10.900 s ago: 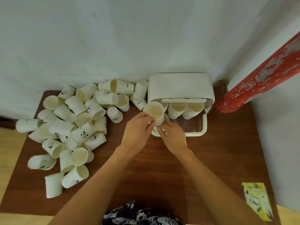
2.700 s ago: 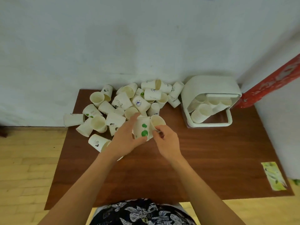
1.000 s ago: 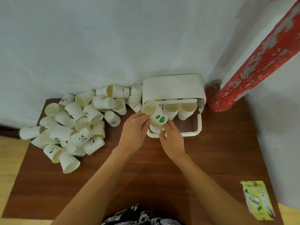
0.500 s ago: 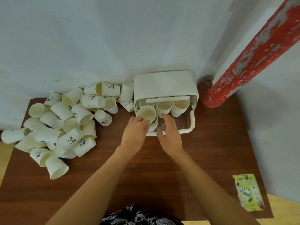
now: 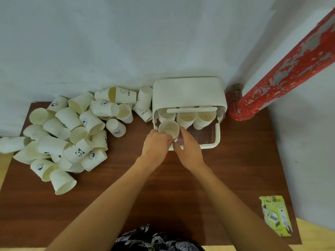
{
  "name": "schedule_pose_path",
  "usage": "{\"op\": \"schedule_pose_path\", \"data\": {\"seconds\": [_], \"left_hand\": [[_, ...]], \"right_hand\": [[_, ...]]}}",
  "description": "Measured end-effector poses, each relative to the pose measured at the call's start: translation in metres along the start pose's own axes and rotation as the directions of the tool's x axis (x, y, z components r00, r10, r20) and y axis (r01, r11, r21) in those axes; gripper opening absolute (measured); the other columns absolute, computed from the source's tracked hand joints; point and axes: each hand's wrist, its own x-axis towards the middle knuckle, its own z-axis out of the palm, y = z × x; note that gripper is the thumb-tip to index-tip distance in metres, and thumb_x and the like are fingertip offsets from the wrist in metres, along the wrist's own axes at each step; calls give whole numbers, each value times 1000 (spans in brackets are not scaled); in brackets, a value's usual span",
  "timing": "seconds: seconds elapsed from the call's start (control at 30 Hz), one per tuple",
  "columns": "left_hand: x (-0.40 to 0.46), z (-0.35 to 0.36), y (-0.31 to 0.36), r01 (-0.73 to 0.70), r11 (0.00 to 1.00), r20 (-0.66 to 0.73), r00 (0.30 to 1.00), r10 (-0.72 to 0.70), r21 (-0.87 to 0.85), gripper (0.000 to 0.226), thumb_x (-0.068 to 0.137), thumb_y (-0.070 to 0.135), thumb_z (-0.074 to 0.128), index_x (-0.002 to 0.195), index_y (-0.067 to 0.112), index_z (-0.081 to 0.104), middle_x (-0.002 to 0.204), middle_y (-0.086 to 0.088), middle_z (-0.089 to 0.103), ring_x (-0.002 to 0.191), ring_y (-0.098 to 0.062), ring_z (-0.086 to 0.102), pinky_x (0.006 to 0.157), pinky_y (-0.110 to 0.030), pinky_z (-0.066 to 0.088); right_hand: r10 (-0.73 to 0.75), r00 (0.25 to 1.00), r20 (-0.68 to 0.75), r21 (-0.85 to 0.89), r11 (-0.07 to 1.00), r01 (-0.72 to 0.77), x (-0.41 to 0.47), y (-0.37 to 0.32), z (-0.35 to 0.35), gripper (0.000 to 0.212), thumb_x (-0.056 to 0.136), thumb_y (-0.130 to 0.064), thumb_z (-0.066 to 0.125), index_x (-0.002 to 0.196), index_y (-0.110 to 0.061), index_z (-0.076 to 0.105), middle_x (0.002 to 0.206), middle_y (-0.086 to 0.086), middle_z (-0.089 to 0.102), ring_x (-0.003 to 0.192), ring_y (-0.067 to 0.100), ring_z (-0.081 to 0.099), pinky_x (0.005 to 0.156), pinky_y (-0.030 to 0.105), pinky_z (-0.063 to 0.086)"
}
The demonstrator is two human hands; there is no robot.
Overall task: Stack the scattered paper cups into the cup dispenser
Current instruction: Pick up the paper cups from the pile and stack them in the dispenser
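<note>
A white cup dispenser (image 5: 188,91) stands against the wall at the back of the brown table (image 5: 163,196). Three rows of stacked cups show at its open front. My left hand (image 5: 156,144) and my right hand (image 5: 189,148) both hold the paper cup (image 5: 169,128) at the front of the left row, fingers curled round its sides from below. A heap of several loose paper cups (image 5: 68,134) lies on the table's left half, some printed with pandas or "HELLO".
A peeling red pipe (image 5: 282,69) rises at the back right beside the dispenser. A yellow-green leaflet (image 5: 275,214) lies at the table's front right. The wall runs just behind the dispenser and the heap.
Both hands have closed round the front cup of the left row and eased it lower into the dispenser; the right hand was flat beside it before.
</note>
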Motion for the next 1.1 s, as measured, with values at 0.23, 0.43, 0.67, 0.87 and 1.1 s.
{"op": "schedule_pose_path", "data": {"seconds": [0.23,0.43,0.67,0.87,1.1], "left_hand": [[-37,-31,-3,-2,991,-192,981,-24,-131,27,97,26,52,118,16,65,120,1,61,106,-21,54,82,-33,46],[-103,-55,-85,144,970,-219,958,-187,-197,26,97,27,51,116,19,65,114,4,63,102,-16,57,85,-29,46],[-184,-77,-201,338,913,-213,898,-385,-227,25,96,24,54,116,16,66,111,1,65,103,-19,59,83,-32,47],[-228,-87,-306,421,879,-188,866,-463,-223,25,94,24,53,115,20,67,121,3,63,110,-18,56,84,-33,46],[-248,-93,-396,370,929,29,928,-371,14,29,93,23,53,118,27,68,143,-5,46,131,-30,37,100,-47,42]], "right_hand": [[-73,946,-316,-17,997,72,-22,-41,1,25,93,-17,58,118,-21,58,113,-11,59,103,12,57,83,30,53],[-133,990,45,-51,989,135,-43,-78,58,20,95,-25,57,114,-23,62,106,-13,61,95,3,55,83,26,49],[-101,932,347,-146,976,160,-70,-128,153,26,95,-28,57,120,-24,61,112,-10,60,94,3,55,83,22,43],[159,857,491,-188,979,-73,-90,-182,242,25,92,-29,58,116,-27,63,112,-10,62,101,9,58,91,29,47],[602,578,551,246,545,-802,-106,-223,335,18,95,-21,59,111,-15,64,106,3,66,89,13,65,61,21,54]]}}
